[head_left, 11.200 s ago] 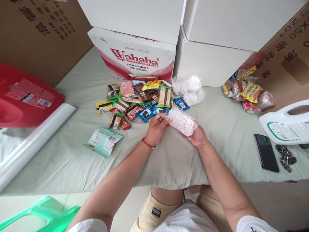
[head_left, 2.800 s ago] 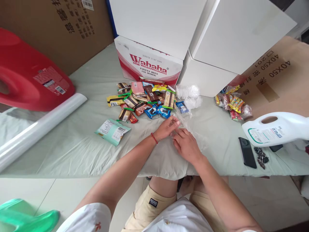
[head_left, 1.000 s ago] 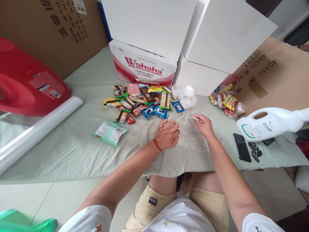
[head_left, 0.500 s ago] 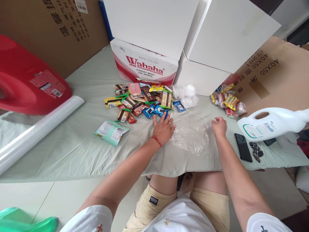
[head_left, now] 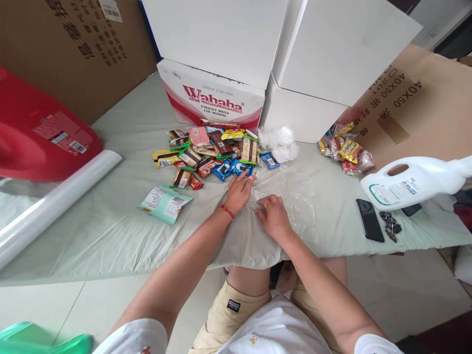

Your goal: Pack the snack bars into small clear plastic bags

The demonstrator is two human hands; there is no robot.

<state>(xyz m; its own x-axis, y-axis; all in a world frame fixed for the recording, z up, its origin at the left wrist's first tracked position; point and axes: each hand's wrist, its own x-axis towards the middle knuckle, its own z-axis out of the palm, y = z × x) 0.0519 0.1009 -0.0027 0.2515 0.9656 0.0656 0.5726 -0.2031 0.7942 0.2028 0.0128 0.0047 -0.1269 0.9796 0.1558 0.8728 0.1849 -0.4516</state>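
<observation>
A thin clear plastic bag (head_left: 300,206) lies flattened and crinkled on the cloth. My right hand (head_left: 275,216) has its fingers bent together in a pinch on the bag's left edge. Just left of that, my left hand (head_left: 239,194), with a red cord at the wrist, rests with fingers stretched forward beside the bag. Its fingertips are close to a blue snack packet (head_left: 239,168) at the front of a pile of wrapped snacks (head_left: 206,152). A mint-green snack bag (head_left: 165,204) lies to the left of my left hand.
Behind the snacks stand a Wahaha carton (head_left: 214,101) and white boxes (head_left: 306,108). Left are a red jug (head_left: 40,132) and a plastic roll (head_left: 62,204). Rightward lie bagged sweets (head_left: 344,150), a white bottle (head_left: 409,182), a phone (head_left: 369,220) and keys (head_left: 390,226).
My right hand has moved left across the plastic bag to its left edge, close to my left hand. My left hand has turned a little and its fingers have drawn closer together.
</observation>
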